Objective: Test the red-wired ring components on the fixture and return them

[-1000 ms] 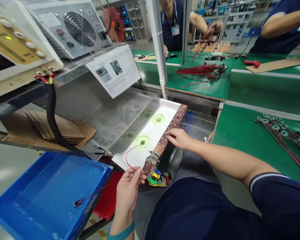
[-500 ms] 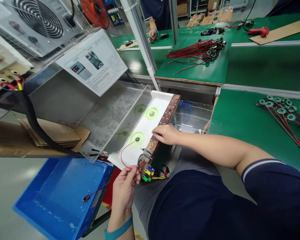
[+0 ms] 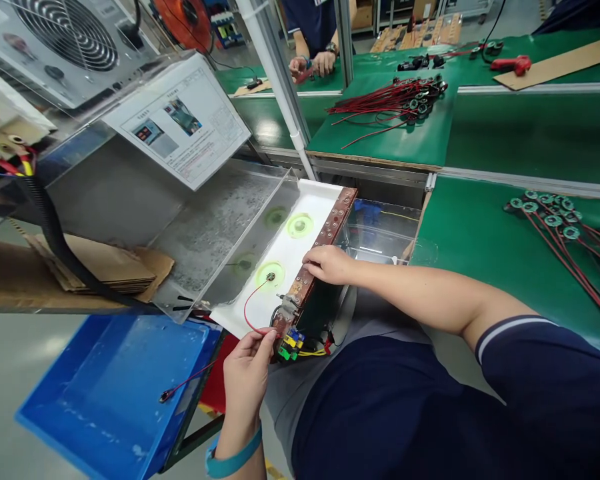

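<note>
My left hand [image 3: 247,367] is closed, thumb and fingers pinching a thin red wire [image 3: 245,309]. The wire curves up to a small round part [image 3: 271,276] lying in a yellow-green ring [image 3: 279,267] on a white plate [image 3: 235,310]. My right hand [image 3: 333,264] rests, fingers curled together, on a brown strip [image 3: 336,217] dotted with screws; what its fingertips hold, if anything, is hidden. A second yellow-green ring [image 3: 300,226] lies farther along the plate. Coloured connectors [image 3: 291,343] sit at the strip's near end, beside my left hand.
Below left stands a blue bin [image 3: 105,380] with one wired part [image 3: 166,396] at its edge. Clear panels [image 3: 240,247] flank the plate. Wired round parts lie in bundles [image 3: 400,100] on green benches. A co-worker's hands [image 3: 313,65] are across the bench.
Both my hands keep nearly the same place on the wire and strip. The view shifts slightly. Across the bench, a co-worker's second hand has come into view beside the first.
</note>
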Demonstrator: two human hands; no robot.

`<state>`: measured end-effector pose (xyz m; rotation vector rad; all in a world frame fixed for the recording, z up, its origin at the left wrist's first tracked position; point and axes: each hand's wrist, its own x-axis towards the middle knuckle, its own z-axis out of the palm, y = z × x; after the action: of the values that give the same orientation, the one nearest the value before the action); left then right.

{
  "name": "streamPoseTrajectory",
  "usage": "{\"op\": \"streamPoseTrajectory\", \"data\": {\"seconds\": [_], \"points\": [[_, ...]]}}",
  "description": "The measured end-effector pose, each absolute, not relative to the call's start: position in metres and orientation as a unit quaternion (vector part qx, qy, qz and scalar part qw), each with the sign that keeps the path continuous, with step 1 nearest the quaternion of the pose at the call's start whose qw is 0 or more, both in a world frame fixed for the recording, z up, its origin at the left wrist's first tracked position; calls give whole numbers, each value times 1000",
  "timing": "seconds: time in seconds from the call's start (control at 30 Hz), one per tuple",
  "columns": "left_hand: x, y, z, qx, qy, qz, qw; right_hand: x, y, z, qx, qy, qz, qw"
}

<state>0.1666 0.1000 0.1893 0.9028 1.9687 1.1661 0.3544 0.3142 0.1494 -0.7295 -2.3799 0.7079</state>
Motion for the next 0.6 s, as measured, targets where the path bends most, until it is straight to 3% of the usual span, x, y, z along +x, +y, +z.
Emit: {"op": "streamPoseTrajectory", "data": {"seconds": [0.6], "points": [[159, 102, 179, 573, 710, 346, 218, 354, 315, 148, -281, -879, 266, 278]]}}
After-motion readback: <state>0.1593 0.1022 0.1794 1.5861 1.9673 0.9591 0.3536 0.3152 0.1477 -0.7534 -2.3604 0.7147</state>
